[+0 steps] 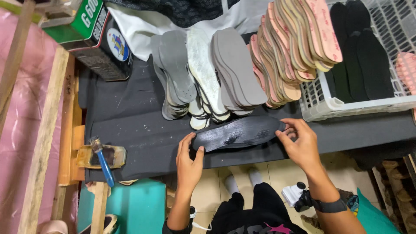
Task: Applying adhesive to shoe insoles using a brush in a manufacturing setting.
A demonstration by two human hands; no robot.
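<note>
Dark rubber matting [130, 112] covers the workbench, and on its near edge lies a black insole [238, 133], long axis running left to right, its upper face glistening as if freshly coated. The left hand [188, 162] pinches the heel end between thumb and fingers; the right hand [301, 145] pinches the toe end with its fingertips. Judging from the wet sheen, gripping only at the rims and keeping the piece level would avoid smearing it. Just behind stand fanned stacks of grey insoles [236, 71] and pink-backed insoles [294, 47], then a white plastic basket [320, 106] holding black ones. Well to the left, a blue-handled brush [104, 162] rests on a stained pad, with a green-topped tin [93, 37] beyond it.
</note>
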